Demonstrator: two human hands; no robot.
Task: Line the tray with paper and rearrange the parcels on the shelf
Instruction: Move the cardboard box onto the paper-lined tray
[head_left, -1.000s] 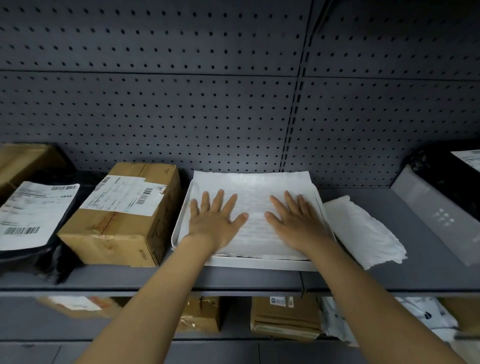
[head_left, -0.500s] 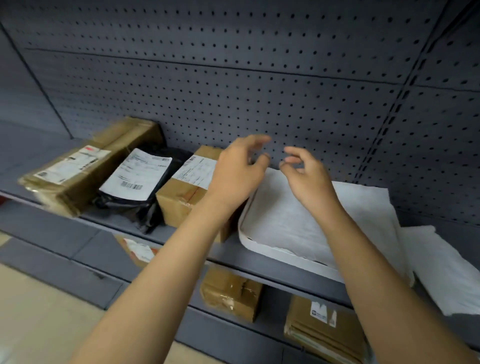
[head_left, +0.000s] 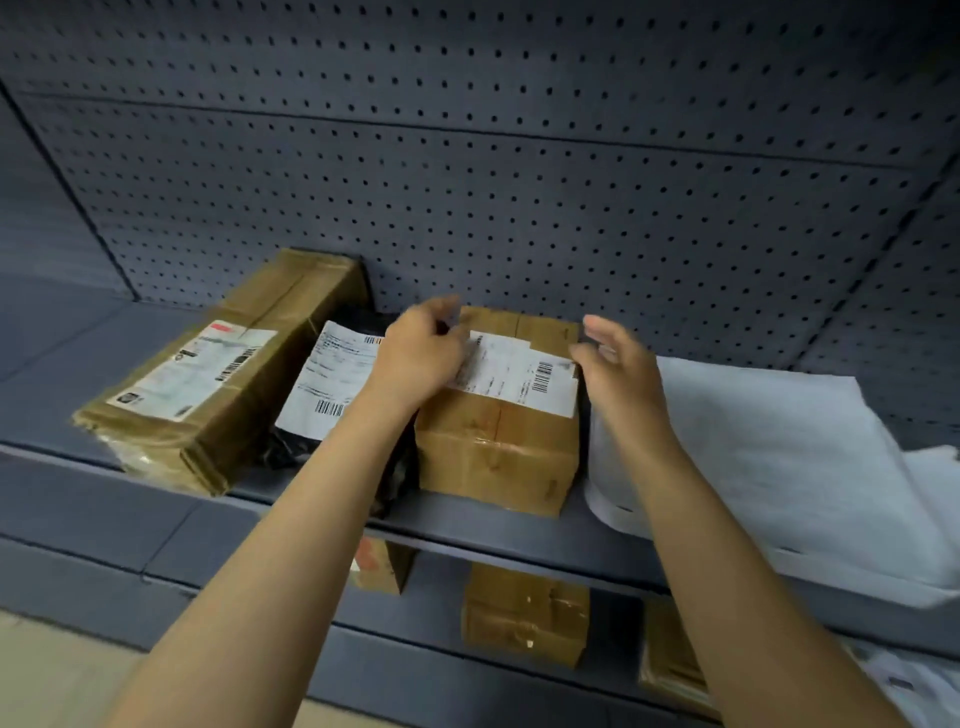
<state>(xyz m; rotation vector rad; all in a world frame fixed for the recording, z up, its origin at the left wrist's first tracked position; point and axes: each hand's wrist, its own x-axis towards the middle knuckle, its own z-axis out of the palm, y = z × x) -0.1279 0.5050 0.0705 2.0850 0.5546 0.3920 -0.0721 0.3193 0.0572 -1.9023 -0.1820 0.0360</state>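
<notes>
A small cardboard box (head_left: 498, 447) with a white label stands on the grey shelf (head_left: 467, 525). My left hand (head_left: 423, 353) hovers at its top left corner with fingers curled, holding nothing. My right hand (head_left: 618, 371) is at the box's top right edge, fingers apart, between the box and the white tray (head_left: 608, 506). White paper (head_left: 769, 447) lies in the tray. A black poly bag (head_left: 332, 384) with a label lies left of the box. Further left lies a long cardboard box (head_left: 223, 384).
A grey pegboard wall (head_left: 519, 182) backs the shelf. More white paper (head_left: 935, 499) hangs off the tray's right side. On the lower shelf stand several cardboard parcels (head_left: 524, 613) and a white bag (head_left: 904, 686). The floor (head_left: 47, 675) shows at bottom left.
Both hands left the paper in the tray and moved left to the small cardboard box. The view swung left, bringing the long box and black bag toward the centre.
</notes>
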